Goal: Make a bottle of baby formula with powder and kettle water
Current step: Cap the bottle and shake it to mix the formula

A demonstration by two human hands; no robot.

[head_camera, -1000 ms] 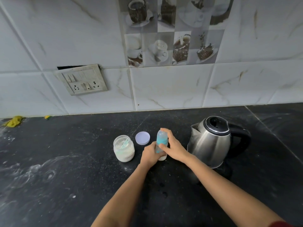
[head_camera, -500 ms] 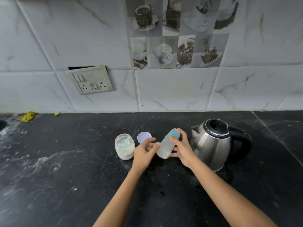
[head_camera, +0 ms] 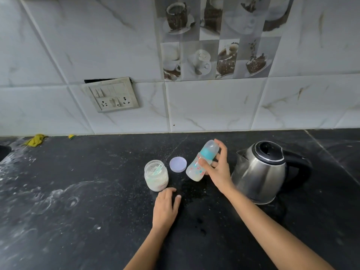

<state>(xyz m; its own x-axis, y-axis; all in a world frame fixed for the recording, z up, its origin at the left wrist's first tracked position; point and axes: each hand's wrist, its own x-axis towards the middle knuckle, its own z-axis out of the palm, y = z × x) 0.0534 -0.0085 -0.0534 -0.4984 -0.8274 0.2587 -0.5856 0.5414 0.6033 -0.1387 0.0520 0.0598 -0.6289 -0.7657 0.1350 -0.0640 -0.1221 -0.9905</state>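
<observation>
While my left hand [head_camera: 164, 208] rests flat and empty on the tabletop [head_camera: 78, 211] by the open powder jar [head_camera: 156, 175], my right hand [head_camera: 218, 170] grips the capped, tilted bottle [head_camera: 201, 162], lifted beside the kettle [head_camera: 261, 170]; mixing seems underway, so shaking likely comes next.

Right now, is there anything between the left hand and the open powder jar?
Nothing visible. The left hand lies flat on the counter just in front of the powder jar, fingertips close to its base. The right hand holds the tilted bottle off to the side.

Marbled white wall tiles [head_camera: 214, 106] above black stone counter [head_camera: 78, 221].
</observation>
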